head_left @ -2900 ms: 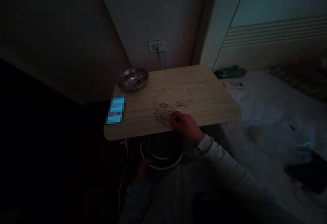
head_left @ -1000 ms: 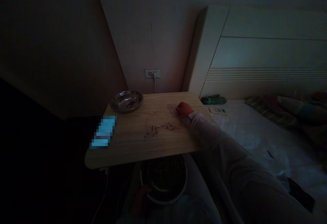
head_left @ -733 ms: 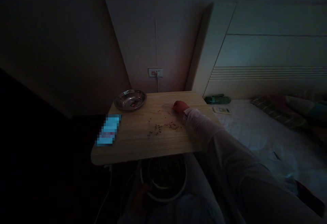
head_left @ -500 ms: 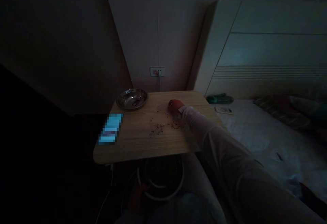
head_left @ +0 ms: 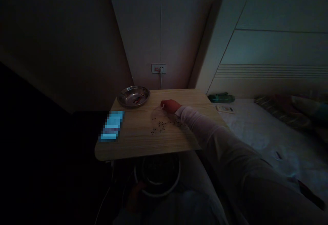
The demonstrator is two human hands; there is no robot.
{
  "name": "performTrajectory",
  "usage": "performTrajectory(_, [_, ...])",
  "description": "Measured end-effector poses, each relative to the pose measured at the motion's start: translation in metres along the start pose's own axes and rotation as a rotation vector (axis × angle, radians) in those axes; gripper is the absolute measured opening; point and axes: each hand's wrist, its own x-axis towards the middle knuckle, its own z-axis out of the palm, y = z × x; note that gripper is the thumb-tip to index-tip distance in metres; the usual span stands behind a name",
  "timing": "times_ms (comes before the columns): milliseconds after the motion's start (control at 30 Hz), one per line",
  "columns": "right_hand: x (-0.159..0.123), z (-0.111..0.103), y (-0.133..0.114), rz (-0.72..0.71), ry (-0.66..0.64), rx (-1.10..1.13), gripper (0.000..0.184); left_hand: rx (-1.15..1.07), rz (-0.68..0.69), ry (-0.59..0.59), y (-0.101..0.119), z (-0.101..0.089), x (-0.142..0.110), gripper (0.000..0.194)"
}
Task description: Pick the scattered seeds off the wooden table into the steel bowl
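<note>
My right hand [head_left: 171, 106] is over the far middle of the small wooden table [head_left: 135, 146], its fingers curled together. Whatever they may hold is too small or dark to make out, and a faint smear shows beside them. Small dark bits [head_left: 162, 126], like seeds or beans, lie scattered just nearer to me. Low in the dark, below the table's front edge, is a round pot-like container [head_left: 176, 182] with a pale rim and dark contents. My left hand [head_left: 135, 196] grips its near left rim, the fingers partly lost in shadow.
A shiny metal bowl [head_left: 125, 98] stands at the table's back left corner, with a lit phone [head_left: 112, 126] nearer to me. Behind is a wall socket [head_left: 159, 68] with a cord. On the right, the bed [head_left: 246, 129] holds a green bottle [head_left: 221, 98] and a pale phone-like object [head_left: 225, 109].
My right hand has moved a little to the left across the table, towards the metal bowl. My left hand stays at the container's rim. The whole view has shifted slightly.
</note>
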Motion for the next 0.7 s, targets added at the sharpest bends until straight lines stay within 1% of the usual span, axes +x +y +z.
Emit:
performTrajectory(133, [-0.015,-0.001,-0.004,-0.08,0.0,0.013,0.025,-0.022,-0.021,-0.005,0.003,0.003,-0.004,0.024])
performTrajectory(233, [-0.024,-0.002,-0.003,-0.16,-0.002,0.051,0.023,-0.019,-0.038,-0.069,0.007,0.007,-0.012,0.021])
performTrajectory(300, [-0.027,-0.004,-0.001,-0.192,0.022,0.079,0.021,-0.024,-0.039,-0.123,0.009,0.008,-0.016,0.016])
performTrajectory(333, [-0.027,-0.004,-0.001,-0.195,0.043,0.087,0.021,-0.022,-0.042,-0.136,0.011,0.008,-0.017,0.014])
performTrajectory(433, [-0.024,-0.003,-0.002,-0.158,0.114,0.076,0.021,0.026,-0.05,-0.124,0.014,0.008,-0.016,0.012])
performTrajectory(533, [-0.021,0.003,-0.009,-0.094,0.154,-0.009,0.023,0.07,-0.043,-0.117,0.014,0.005,-0.012,0.013])
performTrajectory(633, [-0.02,0.009,-0.018,-0.065,0.148,-0.115,0.025,0.068,-0.044,-0.098,0.013,-0.001,-0.009,0.015])
performTrajectory(700, [-0.023,0.011,-0.022,-0.1,0.123,-0.171,0.026,0.052,-0.056,-0.083,0.011,-0.004,-0.008,0.015])
